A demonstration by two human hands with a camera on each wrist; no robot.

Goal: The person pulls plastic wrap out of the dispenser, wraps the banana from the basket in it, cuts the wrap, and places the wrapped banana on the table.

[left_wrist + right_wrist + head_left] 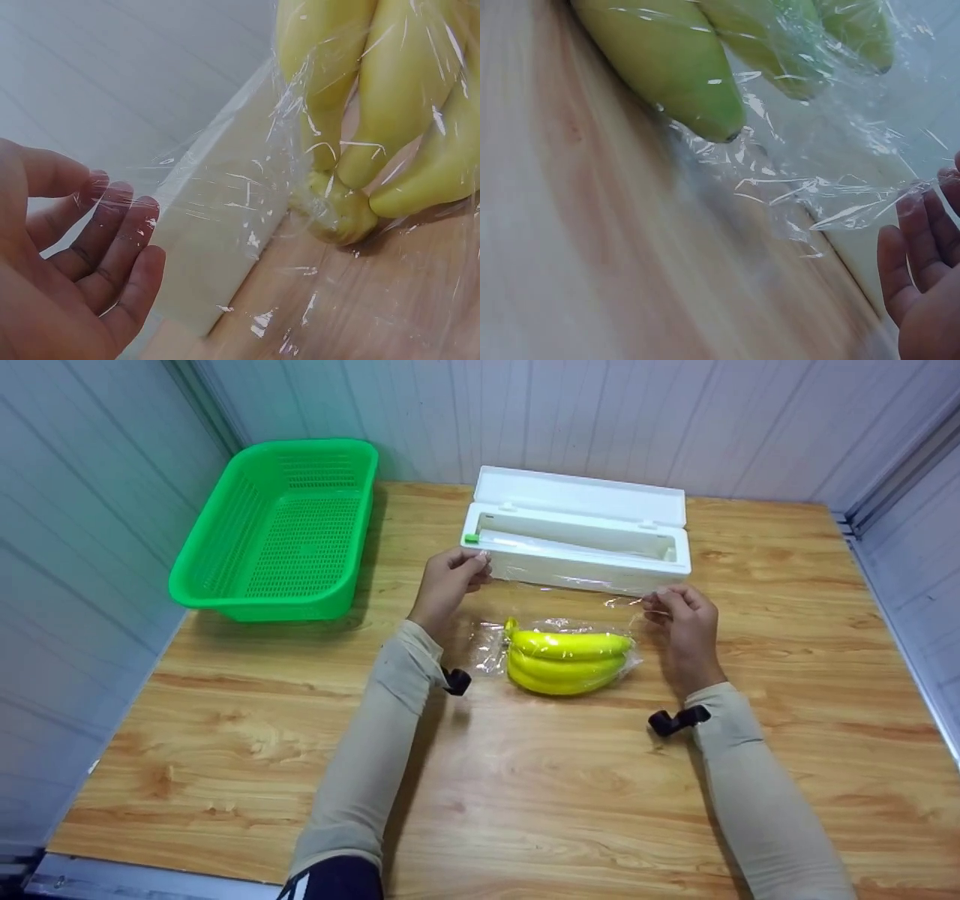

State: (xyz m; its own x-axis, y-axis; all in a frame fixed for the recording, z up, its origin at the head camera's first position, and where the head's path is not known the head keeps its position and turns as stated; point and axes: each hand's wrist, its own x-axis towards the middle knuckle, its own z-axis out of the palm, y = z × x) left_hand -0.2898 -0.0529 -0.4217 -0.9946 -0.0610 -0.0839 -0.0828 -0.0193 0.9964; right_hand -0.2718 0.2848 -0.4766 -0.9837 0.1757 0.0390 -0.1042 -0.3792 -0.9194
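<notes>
A bunch of yellow bananas (568,660) lies on the table with clear plastic wrap (259,225) over it and spreading past both ends. My left hand (448,589) pinches one far corner of the wrap between thumb and fingertips, just in front of the white dispenser box. At the opposite corner my right hand (684,622) pinches the film the same way, as the right wrist view also shows. Between the two hands the film edge is stretched across, beyond the bananas. The stem end (334,214) points left; the greenish tips (712,112) point right.
The white wrap dispenser box (577,572) stands behind the bananas, its lid (581,495) raised, a roll (555,545) inside and a green slider (471,538) at its left end. A green plastic basket (356,585) is at the back left. Panel walls enclose the wooden table (540,810).
</notes>
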